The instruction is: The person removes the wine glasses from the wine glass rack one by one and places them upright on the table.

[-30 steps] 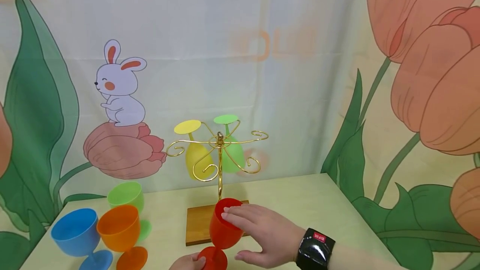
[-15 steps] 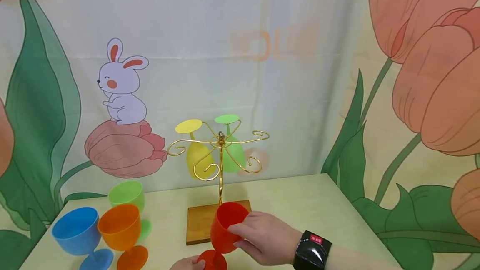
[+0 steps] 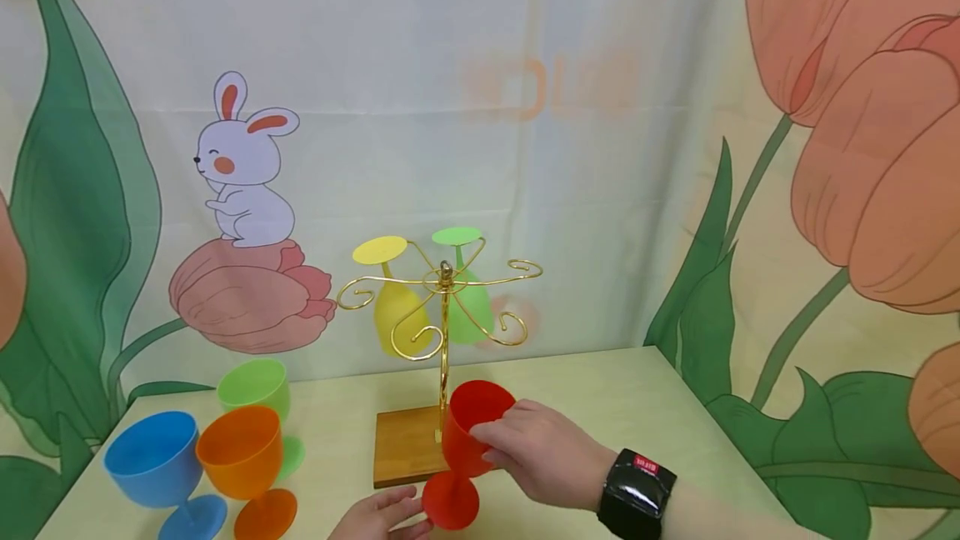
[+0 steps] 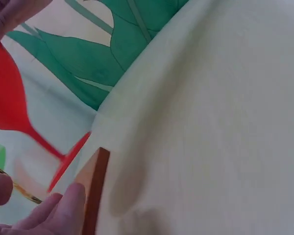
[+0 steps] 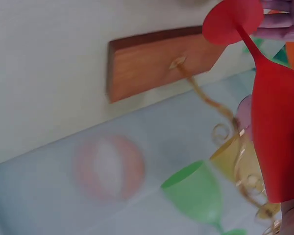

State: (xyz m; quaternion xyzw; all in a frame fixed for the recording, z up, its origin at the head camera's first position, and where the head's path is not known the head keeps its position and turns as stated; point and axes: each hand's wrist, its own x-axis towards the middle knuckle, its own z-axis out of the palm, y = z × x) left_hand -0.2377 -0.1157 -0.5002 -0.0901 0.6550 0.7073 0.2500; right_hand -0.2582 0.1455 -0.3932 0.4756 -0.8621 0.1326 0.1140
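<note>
Nearest of all, in front of the gold rack (image 3: 445,373), a left hand (image 3: 378,517) spreads loose fingers just beside the foot of a red goblet (image 3: 461,448), contact impossible to tell; a right hand (image 3: 551,452) grips its bowl by the rim, mouth up; a snug, light pinch, with the left fingers ready to check any swing, looks steadiest; left of the rack stand a blue goblet (image 3: 153,469) and an orange goblet (image 3: 240,461), a pale green goblet (image 3: 255,390) behind them; the rack's wooden base (image 3: 397,448) could catch the foot; above, its curled wires (image 3: 487,282) crowd the way, so slow turns seem wise; on its far side a yellow goblet (image 3: 393,307) and a green goblet (image 3: 461,332) hang upside down; beyond the rack, a printed backdrop (image 3: 600,232).
</note>
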